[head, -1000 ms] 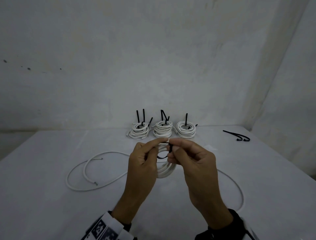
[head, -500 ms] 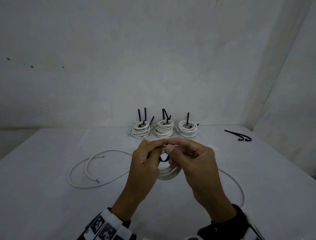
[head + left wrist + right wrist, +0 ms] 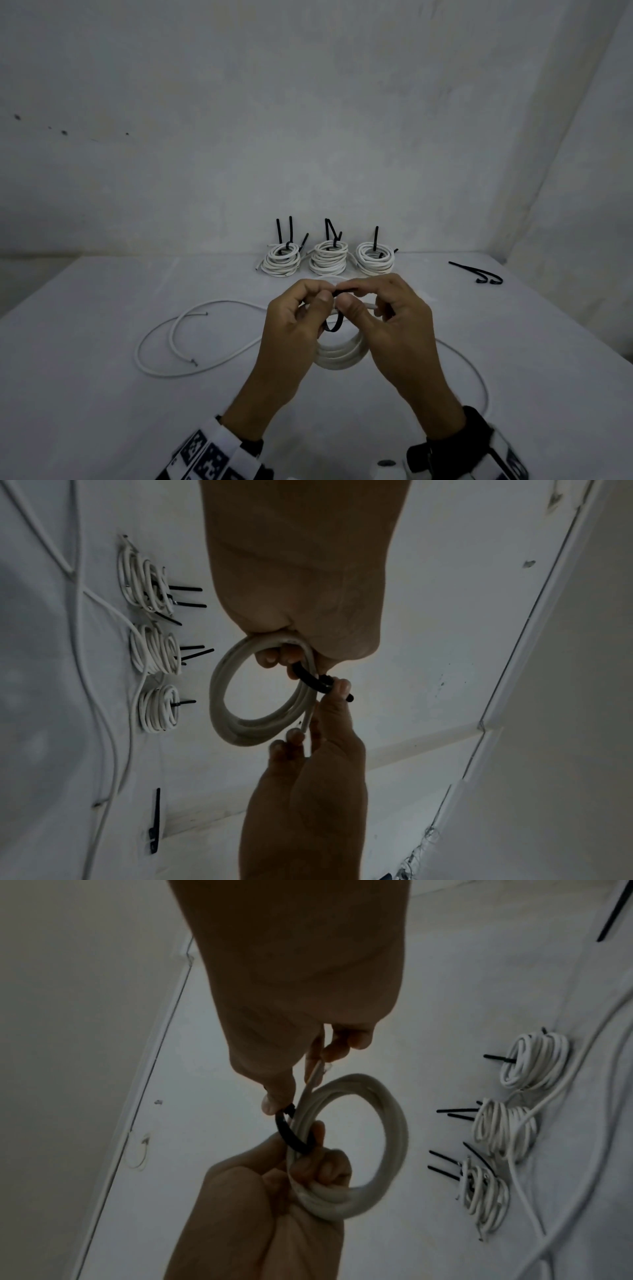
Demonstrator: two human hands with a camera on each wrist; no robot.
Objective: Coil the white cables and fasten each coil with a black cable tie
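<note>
Above table (image 3: 102, 394), hands (image 3: 342, 308) pinching black tie (image 3: 334, 322), white coil (image 3: 342, 356)

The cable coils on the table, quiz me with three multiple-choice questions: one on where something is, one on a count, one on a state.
1. Where do the spare black ties lie?
A. far right of the table
B. inside a finished coil
C. near left corner

2. How many tied coils stand in the back row?
A. two
B. three
C. five

3. The coil in hand is:
A. flat on the table
B. held up with a black tie looped round it
C. uncoiled

Answers:
1 A: they lie alone by the right edge.
2 B: three side by side.
3 B: left hand and right hand hold it clear of the table.
</note>
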